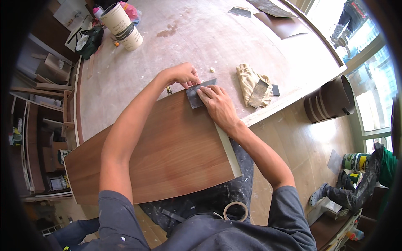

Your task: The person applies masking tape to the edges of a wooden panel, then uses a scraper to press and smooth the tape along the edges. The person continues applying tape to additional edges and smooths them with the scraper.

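Observation:
A brown wood-grain panel [159, 154] with a pale edge rests against the front of the worktable, over my lap. My right hand [217, 104] grips a thin grey rectangular plate [194, 98] at the panel's far right corner, thumb and fingers on its face. Just beside it my left hand [184, 75] has its fingers pinched at the plate's upper edge; what they hold is hidden. A small brass fitting [169, 90] shows below that hand. To the right lie a bunched beige cloth [245, 77] and a worn rectangular block [257, 94].
The pale worktable [125, 71] carries cardboard tubes [130, 37], a dark bag [90, 42] and thin sheets [280, 25]. A brown bin [326, 100], paint buckets [351, 161] and another person's leg [351, 196] are right, shelving [29, 146] left. A tape roll [226, 213] is near my waist.

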The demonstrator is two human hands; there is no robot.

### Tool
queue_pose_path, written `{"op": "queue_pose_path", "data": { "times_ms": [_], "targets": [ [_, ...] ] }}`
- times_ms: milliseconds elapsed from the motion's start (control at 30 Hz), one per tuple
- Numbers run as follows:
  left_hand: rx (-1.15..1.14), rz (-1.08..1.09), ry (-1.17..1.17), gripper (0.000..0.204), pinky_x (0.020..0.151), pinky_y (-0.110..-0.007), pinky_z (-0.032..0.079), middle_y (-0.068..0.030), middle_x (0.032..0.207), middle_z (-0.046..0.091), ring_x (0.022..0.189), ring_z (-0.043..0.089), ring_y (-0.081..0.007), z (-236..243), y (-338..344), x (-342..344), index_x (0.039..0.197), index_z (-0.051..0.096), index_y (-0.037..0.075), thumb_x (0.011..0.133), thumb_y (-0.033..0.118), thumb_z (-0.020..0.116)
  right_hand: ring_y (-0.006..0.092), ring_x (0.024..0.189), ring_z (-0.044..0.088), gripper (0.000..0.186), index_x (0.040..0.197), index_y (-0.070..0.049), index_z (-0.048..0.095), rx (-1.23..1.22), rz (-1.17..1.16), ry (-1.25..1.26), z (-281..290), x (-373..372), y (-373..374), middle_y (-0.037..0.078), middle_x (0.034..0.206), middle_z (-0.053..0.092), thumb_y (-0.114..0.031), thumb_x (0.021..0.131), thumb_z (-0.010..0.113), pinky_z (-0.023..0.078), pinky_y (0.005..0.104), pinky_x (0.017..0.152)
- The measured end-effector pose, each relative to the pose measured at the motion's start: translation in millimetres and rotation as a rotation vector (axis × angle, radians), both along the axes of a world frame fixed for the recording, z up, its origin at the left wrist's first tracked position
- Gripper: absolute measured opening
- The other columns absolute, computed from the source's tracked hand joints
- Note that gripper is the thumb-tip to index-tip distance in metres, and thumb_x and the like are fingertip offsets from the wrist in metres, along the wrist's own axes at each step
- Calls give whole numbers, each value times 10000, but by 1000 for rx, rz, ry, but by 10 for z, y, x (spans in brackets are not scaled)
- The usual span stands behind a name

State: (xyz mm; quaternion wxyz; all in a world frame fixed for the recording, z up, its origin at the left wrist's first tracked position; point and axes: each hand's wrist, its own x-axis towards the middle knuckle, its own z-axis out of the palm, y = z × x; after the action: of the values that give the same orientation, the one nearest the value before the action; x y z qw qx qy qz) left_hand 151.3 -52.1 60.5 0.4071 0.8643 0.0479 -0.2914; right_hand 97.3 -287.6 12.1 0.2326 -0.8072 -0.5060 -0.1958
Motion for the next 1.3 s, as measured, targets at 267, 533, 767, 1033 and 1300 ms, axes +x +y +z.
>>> {"op": "queue_pose_path", "data": {
  "times_ms": [267,533,767,1033,1300],
  "targets": [
    [320,-168,45,221,648,-343,609,-113,845,716,757,667,-185,94,-217,245,913,741,-25,867,187,777,247,1193,567,412,1241,35,678,-47,1,-14,12,13,-10,101,1235,636,-81,855,592,443,378,1078],
    [498,-178,97,227,631,-374,626,-144,1035,764,878,741,-247,107,-370,306,1048,794,6,882,147,730,251,1203,564,411,1249,36,675,-39,1,-10,14,20,-22,109,1255,636,-77,862,595,439,381,1083],
    [583,-171,221,265,658,-363,615,-107,1103,732,777,693,-223,65,-472,406,1112,754,28,906,169,665,251,1203,563,431,1272,38,664,-45,2,-13,32,10,-3,106,1255,635,-85,865,594,438,378,1081],
    [781,-240,-5,321,658,-382,612,-134,918,758,782,723,-238,427,-510,416,988,767,-9,898,295,714,247,1188,570,441,1277,42,661,-36,-5,-10,-2,18,-39,107,1245,639,-88,860,596,446,374,1076],
    [310,-98,119,431,747,-349,572,-132,973,754,875,680,-210,245,-196,317,1016,766,-8,863,391,826,237,1157,580,434,1262,37,661,-38,-6,-31,14,16,-15,91,1191,633,-99,854,600,456,368,1066]
  ]
}}
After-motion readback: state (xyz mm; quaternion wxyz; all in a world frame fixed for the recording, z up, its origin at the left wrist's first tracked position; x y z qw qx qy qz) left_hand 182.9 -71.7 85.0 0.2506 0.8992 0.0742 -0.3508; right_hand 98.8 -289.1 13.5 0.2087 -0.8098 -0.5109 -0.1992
